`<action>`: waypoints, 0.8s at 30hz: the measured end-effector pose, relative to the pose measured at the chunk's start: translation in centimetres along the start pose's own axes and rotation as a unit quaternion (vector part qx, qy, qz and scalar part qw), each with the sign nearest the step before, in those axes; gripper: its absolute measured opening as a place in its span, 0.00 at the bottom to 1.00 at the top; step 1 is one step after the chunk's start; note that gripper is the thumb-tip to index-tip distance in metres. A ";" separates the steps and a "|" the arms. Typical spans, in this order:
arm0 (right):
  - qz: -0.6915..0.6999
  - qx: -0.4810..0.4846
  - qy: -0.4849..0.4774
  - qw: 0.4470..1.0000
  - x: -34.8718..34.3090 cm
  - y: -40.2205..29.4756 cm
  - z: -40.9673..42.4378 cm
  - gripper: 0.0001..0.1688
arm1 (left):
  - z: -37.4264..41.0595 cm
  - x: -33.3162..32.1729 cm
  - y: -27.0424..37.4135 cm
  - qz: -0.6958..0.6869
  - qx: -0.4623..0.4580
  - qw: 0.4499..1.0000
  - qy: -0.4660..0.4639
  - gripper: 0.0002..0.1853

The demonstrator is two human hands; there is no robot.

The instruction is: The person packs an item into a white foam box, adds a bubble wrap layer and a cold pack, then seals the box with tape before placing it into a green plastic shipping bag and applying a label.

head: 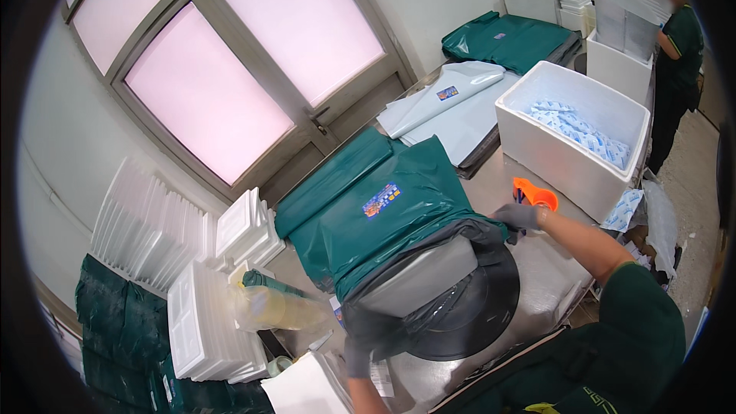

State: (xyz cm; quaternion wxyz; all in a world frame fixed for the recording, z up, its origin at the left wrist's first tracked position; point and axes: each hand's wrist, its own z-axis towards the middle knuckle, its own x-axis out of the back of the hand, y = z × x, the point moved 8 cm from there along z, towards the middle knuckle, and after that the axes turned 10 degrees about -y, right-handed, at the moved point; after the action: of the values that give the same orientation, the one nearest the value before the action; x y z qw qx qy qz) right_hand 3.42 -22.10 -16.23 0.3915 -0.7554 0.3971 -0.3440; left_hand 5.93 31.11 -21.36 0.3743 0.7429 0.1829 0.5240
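Observation:
A green plastic bag with a printed sticker lies before me, its dark mouth gathered around a pale grey-white box. Beneath the box's near side is a round black disc. My left hand, in a grey glove, is at the near left corner of the bag's mouth; its fingers are blurred against the dark film. At the right corner of the mouth is my gloved right hand, close to an orange tape dispenser; its fingertips are partly hidden.
A white foam box holds blue-printed ice packs. White bags and more green bags lie behind. Stacked foam lids, a tape roll in clear wrap and white sheets are at left. A co-worker stands at far right.

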 end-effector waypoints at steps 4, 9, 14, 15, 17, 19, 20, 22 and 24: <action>-0.059 0.192 0.074 0.977 -6.4 -2.1 -2.7 0.26 | -7.8 -4.7 -1.0 -0.195 -0.037 0.980 0.029 0.23; 0.271 0.179 0.196 0.925 -9.2 -2.1 1.2 0.29 | -6.1 -6.3 10.2 -0.515 0.041 0.834 0.191 0.28; 0.041 0.009 0.243 0.969 -5.8 -2.3 0.6 0.23 | -4.7 -1.4 13.0 -0.469 0.069 0.851 0.226 0.24; -0.013 0.077 0.264 0.961 -5.3 -5.5 -2.7 0.22 | -6.7 1.1 17.1 -0.434 -0.004 0.869 0.237 0.23; 0.021 0.000 0.197 0.980 -4.3 -7.3 -9.9 0.19 | -11.1 3.0 22.3 -0.432 0.037 0.885 0.169 0.25; 0.018 0.037 0.170 0.985 -2.5 -8.3 -17.4 0.18 | -14.2 3.8 24.3 -0.385 0.004 0.907 0.168 0.17; -0.057 0.062 0.172 0.981 -1.2 -7.5 -20.5 0.18 | -15.1 3.0 23.0 -0.348 0.039 0.928 0.127 0.20; -0.128 -0.062 0.201 0.969 -0.5 -6.6 -24.1 0.21 | -17.9 0.9 19.4 -0.211 0.170 0.959 0.086 0.18; -0.347 -0.125 0.245 0.897 -0.3 -5.1 -25.9 0.25 | -17.4 0.0 21.0 -0.076 0.083 0.992 -0.049 0.17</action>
State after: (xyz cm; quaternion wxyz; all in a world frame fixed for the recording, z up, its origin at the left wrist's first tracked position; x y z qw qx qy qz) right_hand -16.53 -28.12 -0.08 0.0401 -0.7800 0.2327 -0.5795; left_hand -12.50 23.71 -2.65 0.3586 0.7799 0.2634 0.4402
